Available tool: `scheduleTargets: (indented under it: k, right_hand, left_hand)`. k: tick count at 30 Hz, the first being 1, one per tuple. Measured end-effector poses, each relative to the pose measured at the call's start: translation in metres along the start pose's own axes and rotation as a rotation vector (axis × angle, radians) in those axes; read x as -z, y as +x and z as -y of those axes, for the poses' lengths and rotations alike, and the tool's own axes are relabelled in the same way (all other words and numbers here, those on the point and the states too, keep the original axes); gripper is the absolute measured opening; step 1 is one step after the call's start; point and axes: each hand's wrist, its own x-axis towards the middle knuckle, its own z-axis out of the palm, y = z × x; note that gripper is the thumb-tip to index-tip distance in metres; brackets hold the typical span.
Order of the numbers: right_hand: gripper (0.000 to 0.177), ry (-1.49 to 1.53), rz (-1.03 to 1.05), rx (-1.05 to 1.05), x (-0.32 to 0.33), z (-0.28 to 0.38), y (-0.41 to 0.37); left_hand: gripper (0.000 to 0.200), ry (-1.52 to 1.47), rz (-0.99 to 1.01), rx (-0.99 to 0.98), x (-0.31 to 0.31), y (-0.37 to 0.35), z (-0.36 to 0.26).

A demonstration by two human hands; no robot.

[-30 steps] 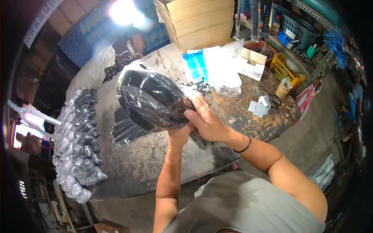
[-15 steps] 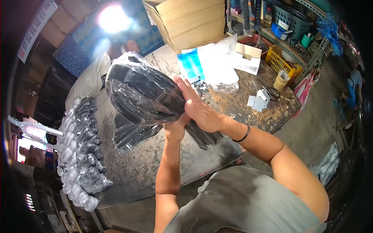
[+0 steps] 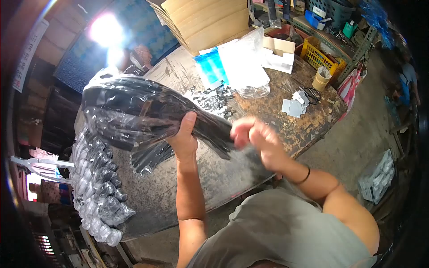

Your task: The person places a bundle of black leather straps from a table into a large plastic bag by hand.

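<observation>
A large bundle of black material in a clear plastic bag [image 3: 120, 109] hangs over the left part of the table, tilted. My left hand [image 3: 182, 136] is wrapped round its narrowed neck, thumb on top. The bag's gathered tail reaches to the right, toward my right hand [image 3: 261, 143]. That hand is curled but smeared by motion, close beside the tail; whether it grips anything does not show. Beneath the bundle, another black plastic-wrapped piece [image 3: 149, 160] lies on the worn tabletop [image 3: 178, 192].
Clear-wrapped grey rounded items [image 3: 96, 192] line the table's left edge. Cardboard [image 3: 212, 22] stands at the back, near white plastic bags [image 3: 246, 67]. To the right are small grey cards [image 3: 295, 106], scissors [image 3: 314, 95], a tan cup [image 3: 321, 79] and a yellow basket [image 3: 319, 58].
My right hand has come off the bundle's neck and moved right, past the tail. The bundle has swung left and lies more level, still in my left hand.
</observation>
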Motion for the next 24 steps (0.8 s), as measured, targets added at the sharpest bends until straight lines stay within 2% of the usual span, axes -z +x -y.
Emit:
scheduleTargets:
  k: [1,2,4,5,7,8,9,10,11,12,13,14,16,17,19,21,23,24]
  right_hand:
    - [0.068,0.239,0.034,-0.221,-0.004,-0.018,-0.014]
    - [0.068,0.245,0.029,-0.213,-0.008,-0.029,-0.019]
    - [0.083,0.938,-0.017,-0.684,-0.017,-0.044,-0.016]
    - [0.083,0.941,-0.024,-0.669,-0.017,-0.048,-0.006]
    - [0.093,1.14,-0.141,-0.65,-0.015,-0.055,0.017]
    - [0.09,1.173,-0.104,-0.505,-0.012,-0.058,0.026]
    - [0.09,1.182,-0.111,-0.499,-0.009,-0.058,0.029]
    - [0.086,1.185,-0.177,-0.391,-0.007,-0.054,0.032]
    - [0.082,1.181,-0.24,-0.286,-0.005,-0.05,0.035]
    - [0.078,1.172,-0.3,-0.183,-0.004,-0.048,0.037]
    - [0.078,1.17,-0.299,-0.186,-0.001,-0.048,0.038]
    - [0.076,1.181,-0.275,-0.162,0.003,-0.049,0.038]
    - [0.075,1.18,-0.21,-0.15,0.009,-0.047,0.038]
    - [0.075,1.169,-0.204,-0.151,0.01,-0.048,0.038]
    - [0.083,1.093,-0.108,-0.142,0.013,-0.054,0.038]
    - [0.089,1.001,-0.204,-0.181,0.022,-0.074,0.038]
    - [0.075,0.975,-0.007,-0.097,0.018,-0.058,0.038]
    - [0.077,0.999,0.07,-0.079,0.013,-0.05,0.037]
  left_hand:
    - [0.038,0.003,0.003,-0.003,-0.005,0.001,-0.002]
    - [0.036,0.048,-0.03,-0.047,-0.013,0.002,-0.007]
    - [0.032,0.162,-0.071,-0.098,-0.018,-0.002,-0.005]
    - [0.032,0.157,-0.056,-0.096,-0.018,-0.008,-0.006]
    - [0.033,0.25,-0.029,0.058,-0.013,-0.027,-0.011]
    - [0.033,0.254,-0.018,0.065,-0.012,-0.038,-0.014]
    - [0.034,0.256,0.06,0.069,-0.01,-0.049,-0.018]
    - [0.035,0.256,0.134,0.071,-0.008,-0.057,-0.021]
    - [0.049,0.282,0.202,0.015,-0.002,-0.062,-0.018]
    - [0.051,0.207,0.225,0.109,0.001,-0.069,-0.022]
    - [0.054,0.13,0.245,0.202,-0.003,-0.074,-0.03]
    - [0.054,0.127,0.241,0.199,-0.005,-0.078,-0.036]
    - [0.053,-0.101,0.285,0.335,-0.007,-0.083,-0.044]
    - [0.053,-0.109,0.282,0.326,0.0,-0.085,-0.043]
    - [0.047,-0.11,0.396,0.395,0.018,-0.087,-0.038]
    - [0.042,-0.074,0.356,0.436,0.022,-0.09,-0.04]
    - [0.051,-0.063,0.474,0.552,0.045,-0.092,-0.025]
    - [0.052,0.024,0.518,0.487,0.052,-0.092,-0.019]
